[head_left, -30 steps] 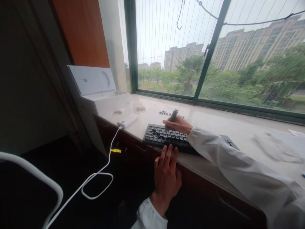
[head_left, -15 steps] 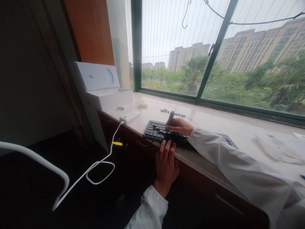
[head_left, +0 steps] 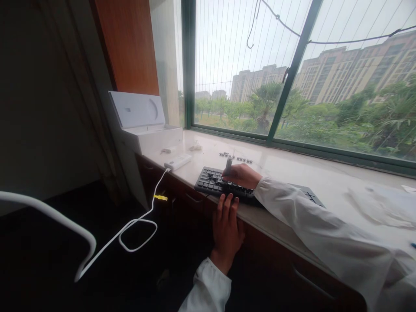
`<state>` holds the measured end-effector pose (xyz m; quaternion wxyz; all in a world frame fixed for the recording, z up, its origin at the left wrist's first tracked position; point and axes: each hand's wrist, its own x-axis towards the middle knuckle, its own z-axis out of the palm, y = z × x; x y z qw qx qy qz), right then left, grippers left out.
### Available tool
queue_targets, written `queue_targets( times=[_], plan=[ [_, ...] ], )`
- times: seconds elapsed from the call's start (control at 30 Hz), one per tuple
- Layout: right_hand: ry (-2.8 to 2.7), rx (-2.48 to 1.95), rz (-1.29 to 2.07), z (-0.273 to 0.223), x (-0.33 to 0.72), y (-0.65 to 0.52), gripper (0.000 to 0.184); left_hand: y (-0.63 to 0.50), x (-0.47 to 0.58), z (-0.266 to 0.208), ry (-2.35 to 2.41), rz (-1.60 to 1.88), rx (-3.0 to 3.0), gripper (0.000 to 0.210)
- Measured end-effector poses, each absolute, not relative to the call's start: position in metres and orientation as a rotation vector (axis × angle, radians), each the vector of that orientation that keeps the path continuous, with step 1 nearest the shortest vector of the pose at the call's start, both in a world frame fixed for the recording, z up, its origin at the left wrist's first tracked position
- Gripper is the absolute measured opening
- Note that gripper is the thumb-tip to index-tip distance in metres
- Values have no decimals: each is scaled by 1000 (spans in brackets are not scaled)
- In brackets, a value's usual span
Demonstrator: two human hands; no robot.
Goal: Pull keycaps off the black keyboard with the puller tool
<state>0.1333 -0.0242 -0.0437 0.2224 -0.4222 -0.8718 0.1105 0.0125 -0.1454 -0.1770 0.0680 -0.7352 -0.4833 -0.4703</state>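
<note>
In the head view, a long black plastic keyboard (head_left: pixel 211 181) lies flat on the white, glossy-topped table (head_left: pixel 276 167), slanting from the middle toward the right; its right half is partly covered by a white sleeve (head_left: pixel 286 199). A dark, stubby cylindrical tool (head_left: pixel 229 164) is held upright over the keys by the right hand (head_left: pixel 243 174), with the fingers closed around it; whether its lower end is pressed on a key cannot be told. Nothing is seen to be grasped by the left hand (head_left: pixel 227 227); its fingers are stretched out, side by side, at the keyboard's near edge, and contact there cannot be made out for certain.

Beyond the keyboard, a broken row of small dark pieces (head_left: pixel 244 160) is laid out. To the far left, an open white cardboard box (head_left: pixel 159 138) is seen, with a white oblong device (head_left: pixel 178 162) in front of it, into which a white cable (head_left: pixel 159 184) is plugged.

The keyboard is judged light and stiff, likely to be slid easily on the smooth top, so it is best steadied by its near rim; the tool is probably rigid and best gripped around its barrel.
</note>
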Motion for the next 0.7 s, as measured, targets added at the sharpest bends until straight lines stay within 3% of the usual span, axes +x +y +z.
queue_targets(
  times=[0.47,0.7],
  plan=[
    [-2401,-1146,274,-47,132,-25,29,-140,17,-183,-1455,-1492,-2177,63],
    [-2371,-1102,263,-57,133,-23,25,-140,22,-183,-1545,-1391,-2156,77]
  ],
)
